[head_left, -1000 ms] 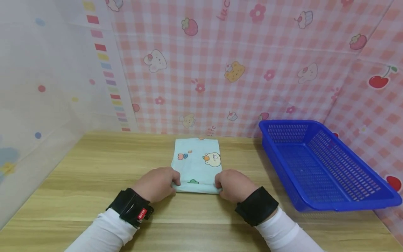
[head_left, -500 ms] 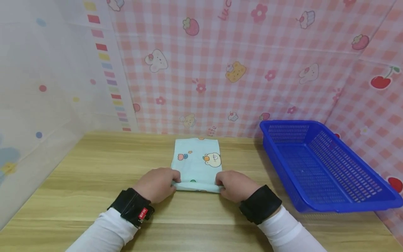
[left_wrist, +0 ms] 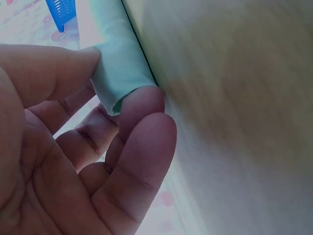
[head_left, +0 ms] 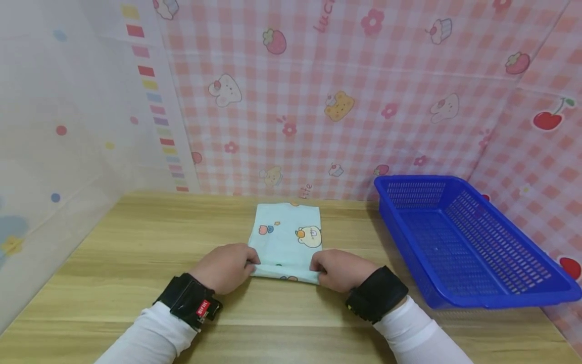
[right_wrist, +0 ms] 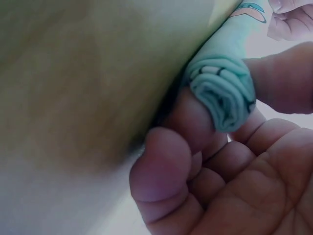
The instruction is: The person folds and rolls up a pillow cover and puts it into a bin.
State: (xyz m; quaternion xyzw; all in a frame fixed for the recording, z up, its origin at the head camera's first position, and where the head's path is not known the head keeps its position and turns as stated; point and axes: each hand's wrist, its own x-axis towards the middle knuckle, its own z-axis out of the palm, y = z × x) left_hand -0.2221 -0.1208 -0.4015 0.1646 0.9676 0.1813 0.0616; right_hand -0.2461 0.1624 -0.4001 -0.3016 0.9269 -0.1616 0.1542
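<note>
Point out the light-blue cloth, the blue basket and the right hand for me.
Light-blue cloth (head_left: pixel 285 245): head view, on its flat, unrolled part.
Blue basket (head_left: pixel 443 247): head view, on its bare floor.
Right hand (head_left: pixel 344 270): head view, on the back of the hand.

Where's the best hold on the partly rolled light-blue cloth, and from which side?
Likely the rolled near edge of the printed cloth, at both ends, from the near side. That roll makes a layered ridge to pinch, while the far part lies flat. The left hand and right hand grip those ends now.
</note>
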